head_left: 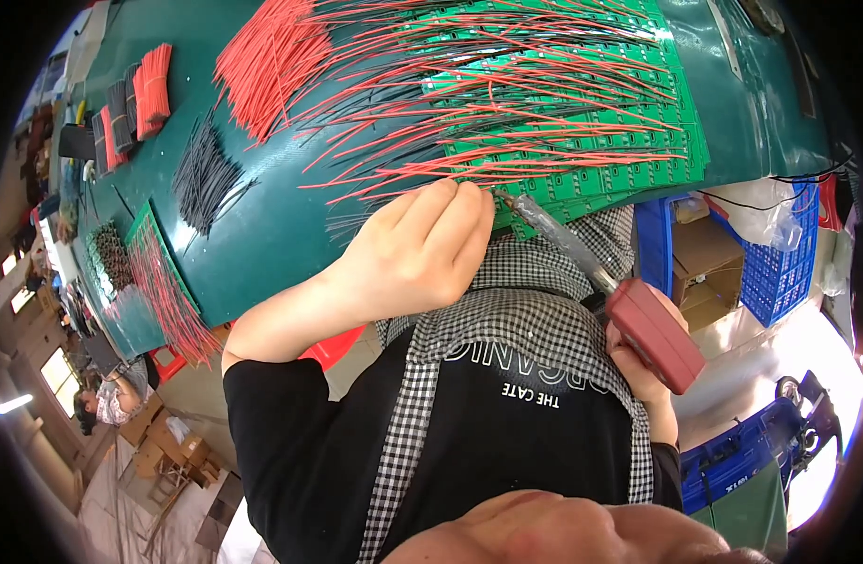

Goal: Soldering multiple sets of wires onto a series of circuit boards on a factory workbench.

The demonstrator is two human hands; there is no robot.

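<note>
My left hand (422, 244) is closed, its fingers pinched together at the near edge of the green circuit boards (582, 179). What the fingertips hold is hidden; red and black wires (506, 122) lie right beside them. My right hand (627, 357) is wrapped round the dark red handle of a soldering iron (655, 331). The iron's long metal barrel slants up and left, its tip close to my left fingertips and the board edge. Many of the wires fan across the boards, with loose ends hanging over their left side.
A heap of red wires (273, 70) and a black bunch (206, 176) lie on the green tabletop (253, 202). Banded red bundles (152, 89) sit farther left, near a wired board (159, 268). Blue crates (779, 258) stand at the right. Another person (116, 397) is at far left.
</note>
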